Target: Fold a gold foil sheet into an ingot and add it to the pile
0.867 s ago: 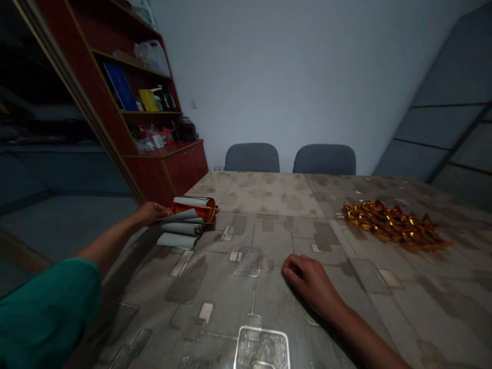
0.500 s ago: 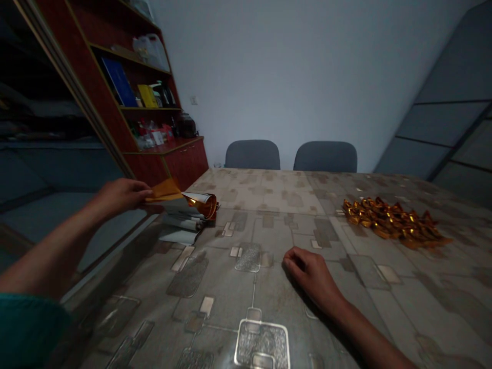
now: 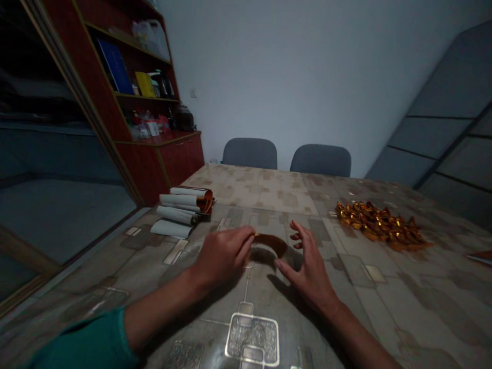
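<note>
My left hand pinches one end of a thin, curved sheet of gold foil paper just above the table. At the sheet's free end is my right hand, its thumb and fingers spread apart around it without visibly gripping. To the left lies a stack of curled foil paper sheets, pale on the outside and shiny gold within. On the right side of the table sit several folded gold foil pieces, grouped in rows.
The table has a patterned cover. Two grey chairs stand at its far edge. A red-brown shelf cabinet is at the back left. At the right edge lies a flat reddish item, partly cut off.
My left hand has drawn a gold sheet from the stack and carried it right to the middle. My right hand has opened from a loosely closed shape. The view has turned slightly.
</note>
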A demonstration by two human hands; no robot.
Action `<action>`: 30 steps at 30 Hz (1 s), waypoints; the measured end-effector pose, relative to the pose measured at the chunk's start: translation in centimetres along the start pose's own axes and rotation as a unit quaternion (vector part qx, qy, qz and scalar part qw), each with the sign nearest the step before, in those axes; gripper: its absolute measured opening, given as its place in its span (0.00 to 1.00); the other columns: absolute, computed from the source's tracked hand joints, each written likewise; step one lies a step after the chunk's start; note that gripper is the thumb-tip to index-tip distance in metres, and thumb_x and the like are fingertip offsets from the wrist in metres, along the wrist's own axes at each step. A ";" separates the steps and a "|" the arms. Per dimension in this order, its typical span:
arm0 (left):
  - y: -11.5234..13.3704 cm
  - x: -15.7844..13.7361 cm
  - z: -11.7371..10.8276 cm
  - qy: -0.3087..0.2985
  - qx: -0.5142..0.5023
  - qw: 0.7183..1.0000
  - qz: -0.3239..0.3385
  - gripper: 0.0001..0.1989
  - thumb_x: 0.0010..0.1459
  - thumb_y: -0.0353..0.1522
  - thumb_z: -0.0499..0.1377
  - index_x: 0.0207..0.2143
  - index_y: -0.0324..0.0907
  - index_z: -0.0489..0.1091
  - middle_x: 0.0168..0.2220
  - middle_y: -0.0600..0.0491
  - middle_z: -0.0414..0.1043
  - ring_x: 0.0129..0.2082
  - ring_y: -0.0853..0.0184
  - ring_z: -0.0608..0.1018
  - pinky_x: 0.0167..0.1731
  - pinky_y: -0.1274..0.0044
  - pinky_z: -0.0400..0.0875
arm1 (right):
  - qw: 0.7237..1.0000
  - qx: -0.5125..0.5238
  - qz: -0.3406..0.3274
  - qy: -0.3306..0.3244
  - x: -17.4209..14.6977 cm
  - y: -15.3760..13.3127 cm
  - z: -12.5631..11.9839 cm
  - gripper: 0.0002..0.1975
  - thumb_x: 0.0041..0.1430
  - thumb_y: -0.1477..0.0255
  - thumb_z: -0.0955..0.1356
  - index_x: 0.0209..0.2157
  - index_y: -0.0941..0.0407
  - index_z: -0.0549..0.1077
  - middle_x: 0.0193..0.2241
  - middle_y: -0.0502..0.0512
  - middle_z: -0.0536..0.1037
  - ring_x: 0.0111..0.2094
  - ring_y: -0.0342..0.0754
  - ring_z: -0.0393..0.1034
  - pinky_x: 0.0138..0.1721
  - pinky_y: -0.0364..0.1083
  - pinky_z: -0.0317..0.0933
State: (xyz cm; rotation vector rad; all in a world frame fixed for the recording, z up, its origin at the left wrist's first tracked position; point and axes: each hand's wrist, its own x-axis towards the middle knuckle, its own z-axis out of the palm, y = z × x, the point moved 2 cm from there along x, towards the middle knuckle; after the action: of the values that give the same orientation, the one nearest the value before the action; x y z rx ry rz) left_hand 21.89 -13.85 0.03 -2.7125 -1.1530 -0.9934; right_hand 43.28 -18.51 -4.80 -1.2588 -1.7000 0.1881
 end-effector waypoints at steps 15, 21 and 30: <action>-0.2 -2.5 4.7 -0.038 -0.031 0.965 0.259 0.14 0.70 0.29 0.50 0.53 0.41 0.70 0.54 0.47 0.77 0.52 0.60 0.78 0.50 0.68 0.75 | 0.966 -0.051 -0.214 -0.135 1.0 1.5 -4.0 0.14 0.59 0.85 0.64 0.40 0.53 0.72 0.46 0.58 0.81 0.49 0.55 0.70 0.47 0.57 0.68; -0.5 -2.5 6.0 -0.123 -0.018 0.967 0.223 0.15 0.70 0.27 0.51 0.55 0.42 0.69 0.57 0.47 0.74 0.58 0.58 0.75 0.55 0.62 0.71 | 0.939 -0.128 -0.250 -0.198 -0.6 2.0 -4.7 0.10 0.63 0.82 0.64 0.39 0.54 0.73 0.48 0.59 0.81 0.49 0.55 0.70 0.49 0.56 0.67; -2.3 -2.4 6.5 -0.163 -0.086 0.958 0.219 0.13 0.68 0.27 0.54 0.50 0.45 0.74 0.53 0.51 0.77 0.57 0.58 0.75 0.54 0.64 0.71 | 0.924 -0.139 -0.181 -0.307 -0.8 3.0 -4.9 0.13 0.64 0.80 0.65 0.46 0.54 0.76 0.48 0.59 0.81 0.49 0.55 0.71 0.50 0.55 0.67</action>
State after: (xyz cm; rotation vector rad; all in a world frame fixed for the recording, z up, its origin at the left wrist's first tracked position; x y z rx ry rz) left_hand 22.63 -11.97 -7.00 -3.1493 -0.4524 -0.6244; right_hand 49.00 -19.77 -4.63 -1.1189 -2.5453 0.1277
